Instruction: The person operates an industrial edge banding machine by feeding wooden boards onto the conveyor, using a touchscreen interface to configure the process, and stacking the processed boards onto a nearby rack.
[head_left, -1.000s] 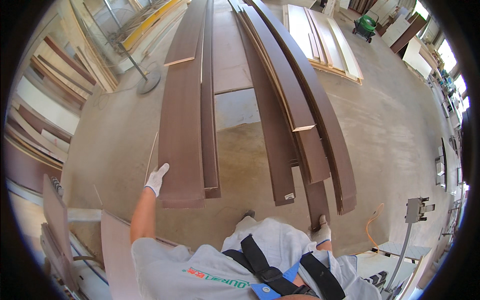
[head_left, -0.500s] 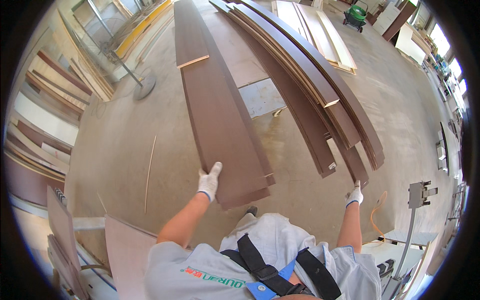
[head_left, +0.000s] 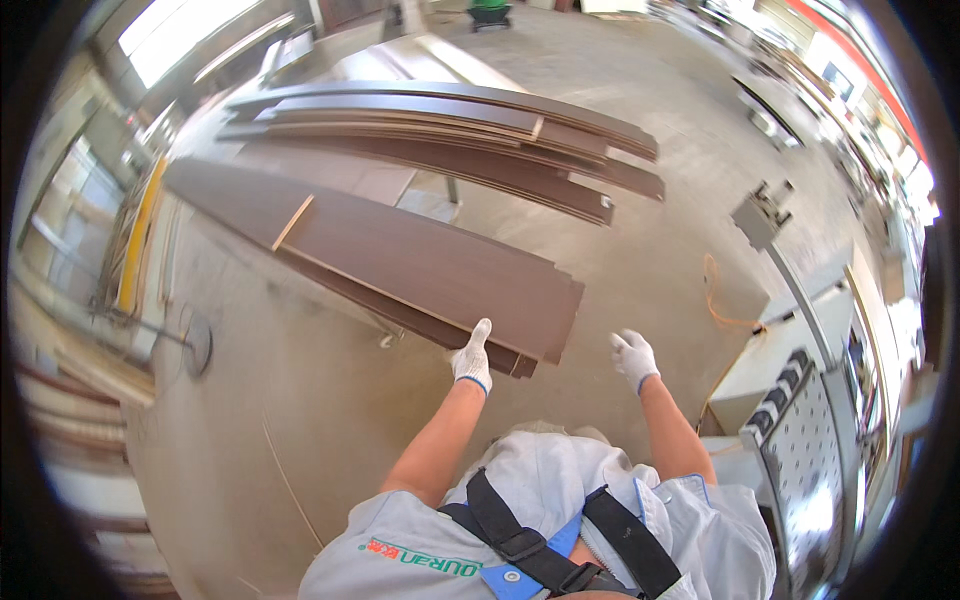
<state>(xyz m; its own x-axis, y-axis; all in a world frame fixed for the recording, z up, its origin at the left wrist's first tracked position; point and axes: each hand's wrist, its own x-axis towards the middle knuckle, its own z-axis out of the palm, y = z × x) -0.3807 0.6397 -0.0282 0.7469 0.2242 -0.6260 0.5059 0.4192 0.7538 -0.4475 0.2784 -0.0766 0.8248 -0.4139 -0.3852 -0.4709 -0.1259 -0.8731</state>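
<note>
My left hand (head_left: 473,362), in a white knit glove with a blue cuff, grips the near edge of a long dark brown board (head_left: 430,262). The thumb lies on top and the other fingers are hidden at the edge. Under this board, more brown boards (head_left: 400,312) stick out unevenly. A short pale-edged piece (head_left: 293,222) lies across the stack's far part. My right hand (head_left: 634,358), gloved alike, hangs in the air right of the board's end, touching nothing, its fingers loosely bent and apart. Beyond lies a second stack of long brown boards (head_left: 560,185).
Pale boards (head_left: 430,60) lie behind the far stack. At right stand a grey post with a metal head (head_left: 765,215) and a perforated metal panel (head_left: 808,480). An orange cord (head_left: 712,295) trails on the concrete floor. A round stand base (head_left: 198,340) is at left.
The view has turned to the right, so the stacks now lie more crosswise. My right hand has let go of the narrow brown board in the far stack. My left hand remains at the near stack's edge.
</note>
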